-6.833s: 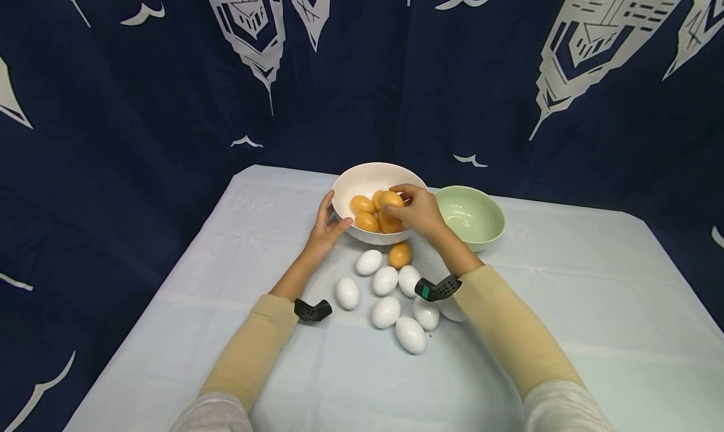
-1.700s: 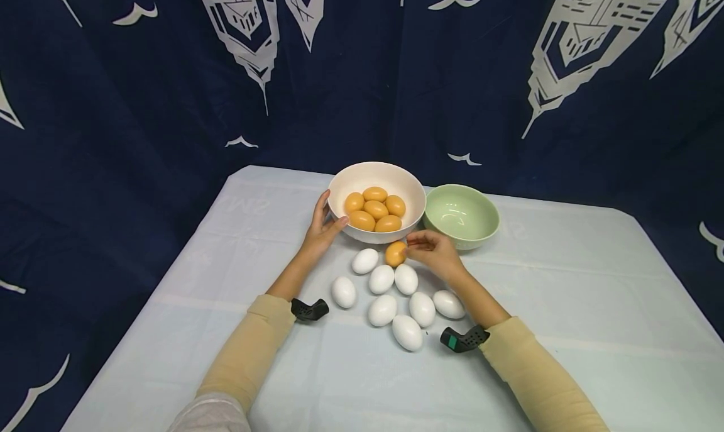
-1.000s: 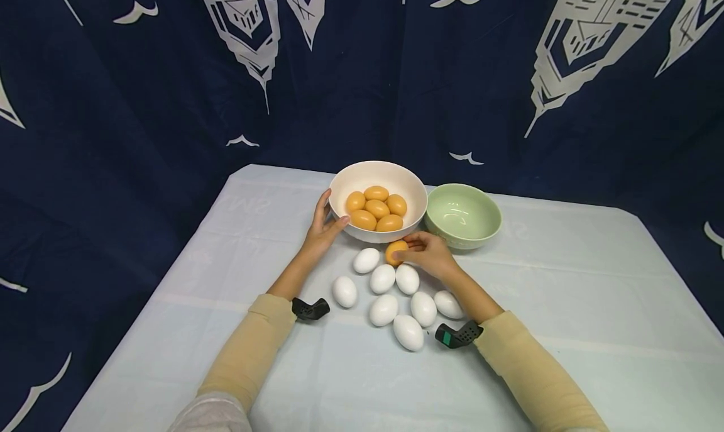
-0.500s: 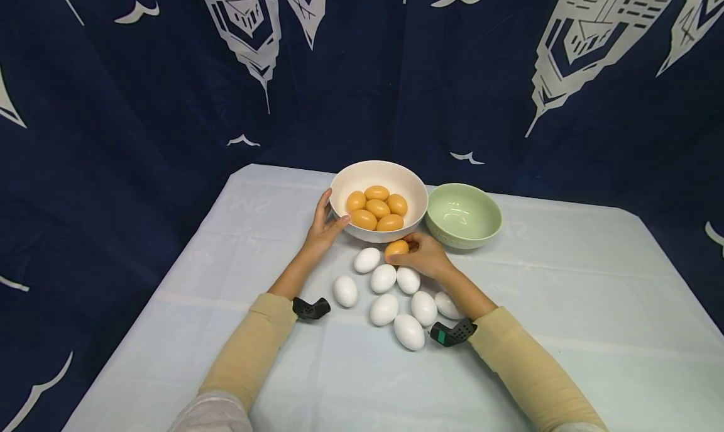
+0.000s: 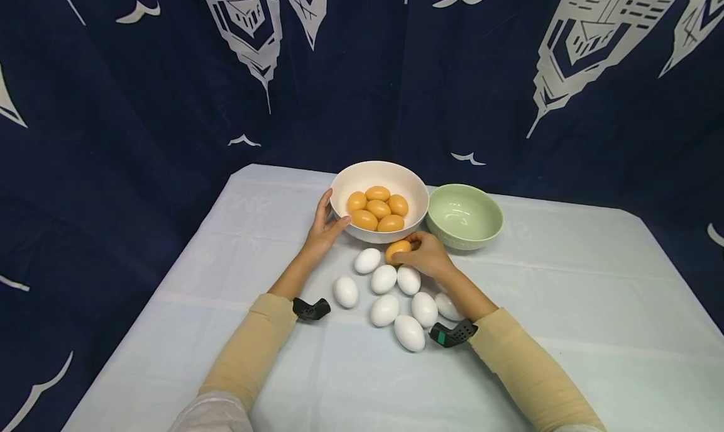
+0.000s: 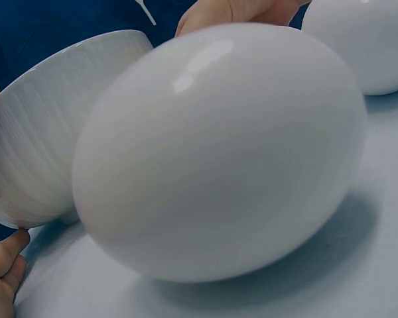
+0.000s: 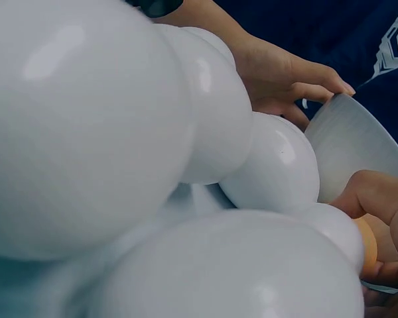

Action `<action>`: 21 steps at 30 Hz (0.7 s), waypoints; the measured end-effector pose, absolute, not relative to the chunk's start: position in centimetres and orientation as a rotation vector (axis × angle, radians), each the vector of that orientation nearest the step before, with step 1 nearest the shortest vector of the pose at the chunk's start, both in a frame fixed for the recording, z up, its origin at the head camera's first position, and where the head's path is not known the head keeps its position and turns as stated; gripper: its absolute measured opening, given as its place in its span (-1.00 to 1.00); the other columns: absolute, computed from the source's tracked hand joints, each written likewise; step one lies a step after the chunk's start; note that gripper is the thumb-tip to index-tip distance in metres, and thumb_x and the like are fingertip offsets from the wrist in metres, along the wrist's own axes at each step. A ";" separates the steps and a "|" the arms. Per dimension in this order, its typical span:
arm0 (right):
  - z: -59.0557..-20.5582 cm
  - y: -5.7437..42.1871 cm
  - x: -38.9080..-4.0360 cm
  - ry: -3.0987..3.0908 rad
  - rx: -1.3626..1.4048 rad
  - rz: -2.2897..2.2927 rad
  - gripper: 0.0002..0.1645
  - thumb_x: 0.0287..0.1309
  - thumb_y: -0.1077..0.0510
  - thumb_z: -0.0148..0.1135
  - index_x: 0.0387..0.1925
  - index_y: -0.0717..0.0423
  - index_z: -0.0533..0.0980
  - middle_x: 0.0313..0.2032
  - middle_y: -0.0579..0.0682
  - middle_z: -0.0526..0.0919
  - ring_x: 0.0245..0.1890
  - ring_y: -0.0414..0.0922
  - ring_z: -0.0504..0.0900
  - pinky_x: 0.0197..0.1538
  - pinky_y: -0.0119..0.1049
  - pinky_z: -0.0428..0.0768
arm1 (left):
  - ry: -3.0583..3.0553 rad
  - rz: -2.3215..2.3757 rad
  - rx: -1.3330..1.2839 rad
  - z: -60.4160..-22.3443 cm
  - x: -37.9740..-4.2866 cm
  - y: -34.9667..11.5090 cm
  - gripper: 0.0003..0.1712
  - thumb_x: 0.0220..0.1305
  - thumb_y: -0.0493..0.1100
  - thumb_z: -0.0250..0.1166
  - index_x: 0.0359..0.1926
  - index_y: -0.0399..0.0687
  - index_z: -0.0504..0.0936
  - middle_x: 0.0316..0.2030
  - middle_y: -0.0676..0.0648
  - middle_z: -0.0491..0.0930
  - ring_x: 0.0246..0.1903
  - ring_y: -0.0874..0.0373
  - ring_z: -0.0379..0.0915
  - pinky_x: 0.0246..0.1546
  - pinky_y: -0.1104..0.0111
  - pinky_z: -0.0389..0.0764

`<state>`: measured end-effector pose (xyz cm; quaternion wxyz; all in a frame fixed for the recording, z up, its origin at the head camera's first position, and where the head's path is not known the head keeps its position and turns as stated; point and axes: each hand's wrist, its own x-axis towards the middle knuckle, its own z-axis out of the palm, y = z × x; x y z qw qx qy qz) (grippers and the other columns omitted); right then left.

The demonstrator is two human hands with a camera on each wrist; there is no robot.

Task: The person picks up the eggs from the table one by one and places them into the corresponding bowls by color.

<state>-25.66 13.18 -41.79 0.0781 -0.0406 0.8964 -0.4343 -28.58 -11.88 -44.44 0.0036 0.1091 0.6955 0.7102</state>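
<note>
My left hand [image 5: 322, 236] grips the left side of a white bowl [image 5: 353, 179], its thumb near the front rim. Several orange eggs [image 5: 378, 209] lie inside. Just in front of this bowl, my right hand [image 5: 432, 256] pinches another orange egg [image 5: 398, 251] between thumb and fingers, low over the table. In the right wrist view, white eggs cover most of the picture, and only a sliver of the orange egg [image 7: 367, 246] shows beside the right hand [image 7: 385, 205]. A large white egg [image 6: 219, 159] fills the middle of the left wrist view, partly hiding the bowl [image 6: 46, 126].
Right of the white bowl, a light green bowl [image 5: 465, 213] stands close by. Several white eggs [image 5: 384, 310] are scattered between the forearms, some right under the right wrist. A pale cloth covers the table [image 5: 565, 281]; behind it hangs a dark blue patterned curtain [image 5: 362, 73].
Earlier, my right hand held an orange egg over the white bowl. It then came down to the orange egg in front and closed its fingers on it. My left hand stayed on the bowl.
</note>
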 end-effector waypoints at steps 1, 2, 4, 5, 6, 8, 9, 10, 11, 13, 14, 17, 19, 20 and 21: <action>-41.7 13.2 -25.6 2.687 -0.115 -1.305 -0.40 -0.09 0.05 0.48 -0.08 0.32 0.47 -0.24 0.13 0.55 -0.20 0.00 0.50 -0.14 -0.26 0.48 | 2.180 2.234 0.344 -44.8 -28.9 -11.9 -0.07 0.40 -0.18 0.20 0.55 0.19 -0.19 0.50 -0.27 -0.28 0.40 -0.28 -0.03 0.33 0.12 0.23; -41.7 13.2 -25.7 2.693 -0.115 -1.304 -0.41 -0.09 0.06 0.48 -0.09 0.31 0.46 -0.23 0.13 0.55 -0.19 0.00 0.50 -0.14 -0.25 0.47 | 2.189 2.236 0.346 -45.0 -28.9 -11.9 -0.08 0.40 -0.17 0.20 0.55 0.21 -0.18 0.51 -0.26 -0.27 0.40 -0.28 -0.03 0.33 0.12 0.23; -41.7 13.2 -25.7 2.695 -0.116 -1.301 -0.43 -0.09 0.06 0.48 -0.11 0.28 0.44 -0.23 0.13 0.54 -0.18 0.01 0.49 -0.13 -0.24 0.46 | 2.209 2.238 0.342 -45.2 -29.1 -11.8 -0.09 0.40 -0.16 0.20 0.55 0.26 -0.16 0.51 -0.24 -0.25 0.40 -0.26 -0.01 0.33 0.12 0.24; -41.7 13.3 -25.7 2.695 -0.115 -1.300 -0.43 -0.09 0.06 0.48 -0.12 0.27 0.43 -0.22 0.13 0.53 -0.18 0.01 0.48 -0.12 -0.24 0.46 | 2.215 2.237 0.339 -45.3 -29.1 -11.8 -0.09 0.40 -0.15 0.21 0.54 0.27 -0.16 0.51 -0.24 -0.24 0.40 -0.26 -0.01 0.33 0.12 0.24; -41.8 13.3 -25.7 2.694 -0.112 -1.300 -0.43 -0.10 0.05 0.49 -0.13 0.27 0.42 -0.22 0.13 0.52 -0.18 0.01 0.48 -0.12 -0.23 0.46 | 2.221 2.235 0.336 -45.3 -29.0 -11.8 -0.10 0.40 -0.14 0.21 0.54 0.29 -0.15 0.51 -0.23 -0.23 0.40 -0.26 0.00 0.33 0.13 0.25; -42.0 13.4 -25.8 2.677 -0.097 -1.318 -0.42 -0.10 0.04 0.50 -0.14 0.25 0.40 -0.22 0.13 0.51 -0.17 0.01 0.47 -0.12 -0.23 0.45 | 2.232 2.231 0.326 -45.4 -29.0 -11.7 -0.10 0.40 -0.14 0.22 0.54 0.29 -0.13 0.51 -0.22 -0.22 0.40 -0.25 0.01 0.32 0.15 0.26; -42.1 13.5 -25.8 2.669 -0.085 -1.327 -0.41 -0.10 0.04 0.51 -0.15 0.24 0.39 -0.21 0.13 0.50 -0.17 0.00 0.46 -0.12 -0.24 0.45 | 2.232 2.232 0.324 -45.4 -28.9 -11.6 -0.10 0.40 -0.15 0.22 0.54 0.29 -0.12 0.51 -0.22 -0.21 0.40 -0.24 0.01 0.32 0.15 0.27; -42.2 13.6 -25.8 2.663 -0.072 -1.340 -0.41 -0.10 0.04 0.52 -0.15 0.24 0.39 -0.21 0.13 0.49 -0.17 0.00 0.45 -0.12 -0.24 0.44 | 2.233 2.233 0.323 -45.4 -28.9 -11.6 -0.11 0.40 -0.15 0.22 0.54 0.28 -0.12 0.51 -0.23 -0.21 0.40 -0.25 0.01 0.31 0.15 0.27; -42.3 13.7 -25.8 2.656 -0.061 -1.354 -0.40 -0.11 0.03 0.52 -0.16 0.24 0.38 -0.20 0.12 0.48 -0.17 0.00 0.44 -0.13 -0.25 0.43 | 2.234 2.235 0.324 -45.4 -28.9 -11.5 -0.11 0.40 -0.16 0.22 0.54 0.27 -0.12 0.51 -0.23 -0.20 0.40 -0.25 0.01 0.31 0.16 0.27; -42.3 14.0 -25.8 2.644 -0.037 -1.384 -0.39 -0.12 0.04 0.53 -0.16 0.22 0.36 -0.20 0.12 0.47 -0.18 -0.02 0.43 -0.15 -0.29 0.43 | 2.237 2.237 0.330 -45.5 -28.9 -11.5 -0.11 0.39 -0.17 0.21 0.54 0.26 -0.11 0.51 -0.24 -0.19 0.39 -0.26 0.01 0.31 0.15 0.28; -42.3 14.2 -25.7 2.631 -0.026 -1.409 -0.39 -0.11 0.05 0.53 -0.16 0.23 0.36 -0.20 0.12 0.47 -0.20 -0.03 0.44 -0.18 -0.31 0.45 | 2.237 2.238 0.333 -45.4 -28.9 -11.5 -0.11 0.39 -0.18 0.22 0.54 0.25 -0.11 0.51 -0.24 -0.19 0.39 -0.26 0.02 0.31 0.15 0.28; -42.0 14.6 -25.7 2.588 -0.010 -1.481 -0.40 -0.10 0.10 0.52 -0.14 0.24 0.34 -0.21 0.13 0.46 -0.29 -0.09 0.48 -0.27 -0.38 0.54 | 2.238 2.231 0.330 -45.4 -29.0 -11.5 -0.10 0.39 -0.17 0.22 0.54 0.28 -0.11 0.51 -0.23 -0.21 0.39 -0.26 0.02 0.31 0.14 0.27; -41.8 14.8 -25.7 2.559 -0.007 -1.520 -0.41 -0.07 0.14 0.50 -0.12 0.26 0.33 -0.21 0.13 0.45 -0.36 -0.13 0.50 -0.33 -0.40 0.58 | 2.231 2.227 0.322 -45.4 -29.0 -11.6 -0.10 0.39 -0.16 0.22 0.54 0.30 -0.13 0.51 -0.22 -0.22 0.40 -0.25 0.01 0.32 0.13 0.26; -41.6 14.9 -25.7 2.544 -0.009 -1.539 -0.42 -0.06 0.16 0.49 -0.11 0.27 0.33 -0.20 0.13 0.44 -0.39 -0.14 0.52 -0.35 -0.40 0.60 | 2.223 2.228 0.317 -45.3 -29.0 -11.6 -0.09 0.39 -0.16 0.22 0.54 0.30 -0.13 0.51 -0.21 -0.23 0.40 -0.25 0.01 0.32 0.13 0.26; -41.5 15.0 -25.6 2.534 -0.010 -1.550 -0.42 -0.06 0.17 0.48 -0.10 0.27 0.33 -0.19 0.13 0.44 -0.40 -0.16 0.52 -0.34 -0.40 0.61 | 2.214 2.228 0.316 -45.3 -29.0 -11.7 -0.09 0.39 -0.16 0.22 0.54 0.29 -0.14 0.51 -0.21 -0.24 0.40 -0.25 -0.01 0.33 0.13 0.24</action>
